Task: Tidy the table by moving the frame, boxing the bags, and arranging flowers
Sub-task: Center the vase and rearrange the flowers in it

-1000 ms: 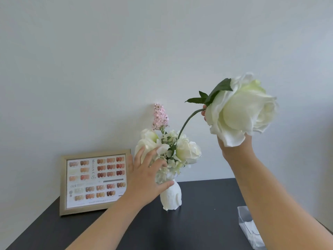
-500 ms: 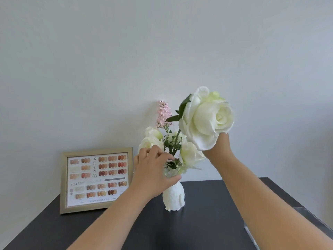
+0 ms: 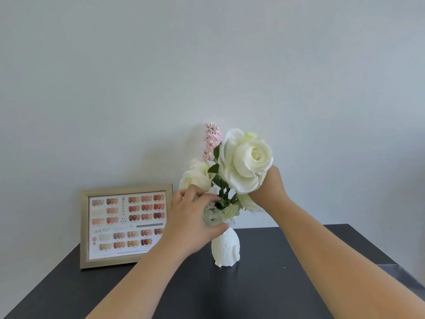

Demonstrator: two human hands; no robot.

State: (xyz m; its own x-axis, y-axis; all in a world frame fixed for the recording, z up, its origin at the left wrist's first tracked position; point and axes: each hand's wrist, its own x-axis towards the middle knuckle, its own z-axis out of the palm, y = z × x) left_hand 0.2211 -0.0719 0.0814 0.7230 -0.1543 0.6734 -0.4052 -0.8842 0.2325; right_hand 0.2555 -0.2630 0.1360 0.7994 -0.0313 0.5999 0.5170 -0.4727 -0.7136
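Rose: a big cream bloom (image 3: 247, 161), held up at the right of the bunch above the small white vase (image 3: 225, 247), its green stem (image 3: 224, 194) running down towards the vase mouth.
Handling: it looks light and soft, likely artificial; the petals would crush, so the stem just under the head is the place to hold, not the bloom.
Right hand: (image 3: 270, 187) tucked behind and under the bloom, fingers hidden by petals; I'd say closed on the stem, though the grip itself can't be seen.
Left hand: (image 3: 195, 217) curled round the vase neck and the lower blossoms, thumb across the front, steadying them.
Vase: narrow-based and top-heavy with flowers; it could tip if let go.
Other flowers: smaller white roses (image 3: 195, 178) and a pink sprig (image 3: 212, 141) already in.
Surface: matt black table (image 3: 161, 293), smooth and hard.
Room: plain pale wall; the gold frame (image 3: 126, 226) leans against it, left of the vase.
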